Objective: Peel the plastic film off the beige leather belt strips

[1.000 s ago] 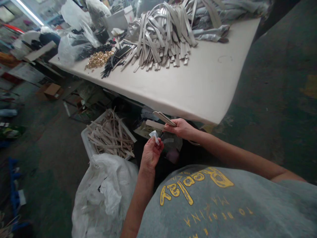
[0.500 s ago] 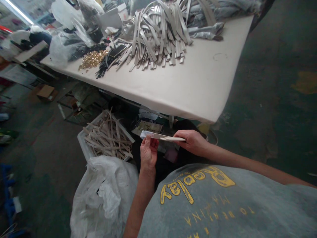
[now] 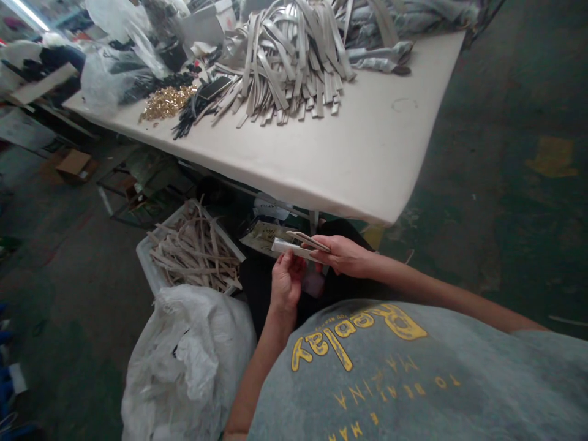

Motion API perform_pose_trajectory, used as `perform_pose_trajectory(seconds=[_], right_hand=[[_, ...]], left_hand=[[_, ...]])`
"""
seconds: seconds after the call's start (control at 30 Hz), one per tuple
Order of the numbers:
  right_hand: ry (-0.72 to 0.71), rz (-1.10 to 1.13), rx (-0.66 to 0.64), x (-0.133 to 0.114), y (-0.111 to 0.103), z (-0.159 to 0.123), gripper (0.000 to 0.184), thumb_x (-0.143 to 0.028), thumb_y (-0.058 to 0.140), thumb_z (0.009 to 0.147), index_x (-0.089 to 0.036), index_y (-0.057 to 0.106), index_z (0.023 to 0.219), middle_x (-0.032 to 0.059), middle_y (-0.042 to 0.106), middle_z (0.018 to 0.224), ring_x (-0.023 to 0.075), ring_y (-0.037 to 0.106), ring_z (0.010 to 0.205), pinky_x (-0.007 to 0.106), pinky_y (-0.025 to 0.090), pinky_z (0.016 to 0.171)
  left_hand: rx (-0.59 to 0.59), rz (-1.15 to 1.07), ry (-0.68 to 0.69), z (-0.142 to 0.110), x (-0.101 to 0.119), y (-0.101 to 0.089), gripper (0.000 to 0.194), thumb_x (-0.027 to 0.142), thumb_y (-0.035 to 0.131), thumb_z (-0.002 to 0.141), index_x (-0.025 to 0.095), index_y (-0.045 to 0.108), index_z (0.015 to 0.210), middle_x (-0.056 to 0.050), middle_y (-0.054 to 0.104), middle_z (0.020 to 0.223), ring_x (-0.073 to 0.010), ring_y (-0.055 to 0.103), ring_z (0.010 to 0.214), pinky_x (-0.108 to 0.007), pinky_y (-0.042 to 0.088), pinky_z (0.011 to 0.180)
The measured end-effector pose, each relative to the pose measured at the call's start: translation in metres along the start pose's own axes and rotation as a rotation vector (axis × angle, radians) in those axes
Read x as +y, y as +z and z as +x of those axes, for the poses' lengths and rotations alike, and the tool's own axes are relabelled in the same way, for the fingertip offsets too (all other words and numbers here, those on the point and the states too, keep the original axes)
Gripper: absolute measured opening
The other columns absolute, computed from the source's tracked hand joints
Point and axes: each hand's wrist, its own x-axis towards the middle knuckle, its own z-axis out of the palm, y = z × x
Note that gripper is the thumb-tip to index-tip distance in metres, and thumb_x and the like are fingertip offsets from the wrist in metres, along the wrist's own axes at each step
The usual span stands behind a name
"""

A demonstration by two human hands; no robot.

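Observation:
My left hand (image 3: 285, 282) is closed, pinching a flat pale strap (image 3: 298, 250) between thumb and fingers near one end, which looks shiny and whitish. The other end of that strap runs to my right hand (image 3: 345, 255), whose fingers are closed round it. A second thin strap (image 3: 309, 239), perhaps doubled, sticks out of the right hand at a slight angle above the first. Both hands are over my lap, below the table's front edge. On the table (image 3: 340, 165) hangs and lies a big heap of similar grey-white straps (image 3: 294, 61).
To the left, a white crate (image 3: 149, 266) holds many pale strips (image 3: 197, 248), beside a white sack (image 3: 188, 361). Gold metal pieces (image 3: 168, 103) and black strips (image 3: 193, 113) lie on the table. A cardboard box (image 3: 76, 165) sits on the floor.
My right hand has moved left, closer to the left hand, and the left has shifted slightly right. The loose strap ends now angle up from the right hand. The view has shifted slightly.

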Motion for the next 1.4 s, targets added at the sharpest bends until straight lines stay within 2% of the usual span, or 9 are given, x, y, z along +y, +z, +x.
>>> perform_pose_trajectory(seconds=[0.07, 0.17, 0.37, 0.57, 0.77, 0.9, 1.0, 1.23, 1.4], right_hand=[[-0.007, 0.085, -0.066, -0.009, -0.012, -0.018, 0.033, -0.039, 0.048, 0.096, -0.019, 0.059, 0.121, 0.0006, 0.067, 0.074, 0.0104, 0.05, 0.046, 0.023, 0.036, 0.045], [-0.06, 0.006, -0.025, -0.018, -0.026, -0.034, 0.038, -0.035, 0.054, 0.093, -0.022, 0.058, 0.128, -0.0015, 0.066, 0.069, 0.0111, 0.052, 0.048, 0.023, 0.037, 0.046], [-0.024, -0.226, 0.067, -0.015, -0.016, -0.016, 0.03, -0.027, 0.055, 0.091, -0.019, 0.067, 0.117, 0.0009, 0.067, 0.068, 0.0134, 0.057, 0.056, 0.025, 0.04, 0.055], [-0.092, -0.251, 0.082, -0.024, -0.031, -0.043, 0.041, -0.031, 0.053, 0.091, -0.023, 0.058, 0.132, -0.0001, 0.067, 0.065, 0.0149, 0.056, 0.051, 0.027, 0.04, 0.05], [-0.041, -0.441, 0.096, -0.03, -0.013, -0.009, 0.033, -0.026, 0.056, 0.09, -0.02, 0.066, 0.121, 0.0057, 0.073, 0.078, 0.0188, 0.063, 0.065, 0.029, 0.043, 0.06], [-0.095, -0.327, 0.062, -0.034, -0.024, -0.024, 0.04, -0.029, 0.054, 0.092, -0.022, 0.06, 0.131, 0.0013, 0.069, 0.067, 0.0165, 0.058, 0.056, 0.029, 0.041, 0.056], [-0.136, -0.357, 0.125, -0.041, -0.033, -0.038, 0.043, -0.025, 0.058, 0.087, -0.025, 0.061, 0.13, -0.0002, 0.069, 0.066, 0.0158, 0.057, 0.055, 0.029, 0.039, 0.055], [-0.049, -0.462, 0.14, -0.032, -0.007, 0.001, 0.036, -0.019, 0.059, 0.086, -0.021, 0.066, 0.121, 0.0038, 0.073, 0.081, 0.0166, 0.062, 0.065, 0.027, 0.04, 0.06], [-0.107, -0.35, 0.079, -0.029, -0.022, -0.017, 0.036, -0.023, 0.054, 0.088, -0.019, 0.063, 0.124, 0.0004, 0.07, 0.072, 0.0139, 0.06, 0.06, 0.025, 0.041, 0.058]], left_hand=[[0.075, -0.067, -0.027, 0.003, 0.007, -0.004, 0.011, 0.022, 0.075, 0.079, 0.016, 0.065, 0.078, 0.002, 0.069, 0.068, -0.0094, 0.066, 0.062, -0.022, 0.052, 0.066], [0.111, -0.154, -0.105, 0.001, 0.006, -0.007, 0.012, 0.02, 0.072, 0.082, 0.016, 0.064, 0.074, 0.003, 0.067, 0.063, -0.0084, 0.064, 0.058, -0.022, 0.053, 0.064], [-0.109, -0.201, -0.263, -0.014, -0.03, 0.009, 0.011, 0.021, 0.076, 0.079, 0.014, 0.069, 0.084, -0.001, 0.071, 0.073, -0.0114, 0.067, 0.066, -0.024, 0.055, 0.068], [-0.005, -0.277, -0.257, -0.015, -0.023, 0.008, 0.008, 0.018, 0.075, 0.078, 0.014, 0.068, 0.079, -0.001, 0.069, 0.069, -0.01, 0.065, 0.062, -0.023, 0.054, 0.065], [-0.124, -0.253, -0.257, -0.019, -0.023, 0.012, 0.012, 0.02, 0.078, 0.076, 0.015, 0.068, 0.081, 0.0, 0.069, 0.071, -0.0106, 0.065, 0.065, -0.023, 0.054, 0.067], [-0.016, -0.251, -0.202, -0.018, -0.01, 0.005, 0.014, 0.017, 0.078, 0.076, 0.015, 0.065, 0.074, 0.003, 0.064, 0.063, -0.0067, 0.059, 0.055, -0.02, 0.052, 0.061], [-0.03, -0.225, -0.213, -0.019, -0.006, 0.001, 0.016, 0.017, 0.079, 0.076, 0.015, 0.063, 0.072, 0.004, 0.063, 0.063, -0.0051, 0.057, 0.052, -0.02, 0.052, 0.06], [-0.117, -0.165, -0.217, -0.026, -0.017, 0.011, 0.016, 0.019, 0.08, 0.076, 0.015, 0.065, 0.081, 0.003, 0.065, 0.069, -0.0063, 0.061, 0.058, -0.019, 0.053, 0.062], [-0.042, -0.185, -0.175, -0.024, -0.01, 0.006, 0.014, 0.015, 0.078, 0.077, 0.014, 0.063, 0.077, 0.003, 0.065, 0.066, -0.0062, 0.061, 0.056, -0.019, 0.053, 0.063]])
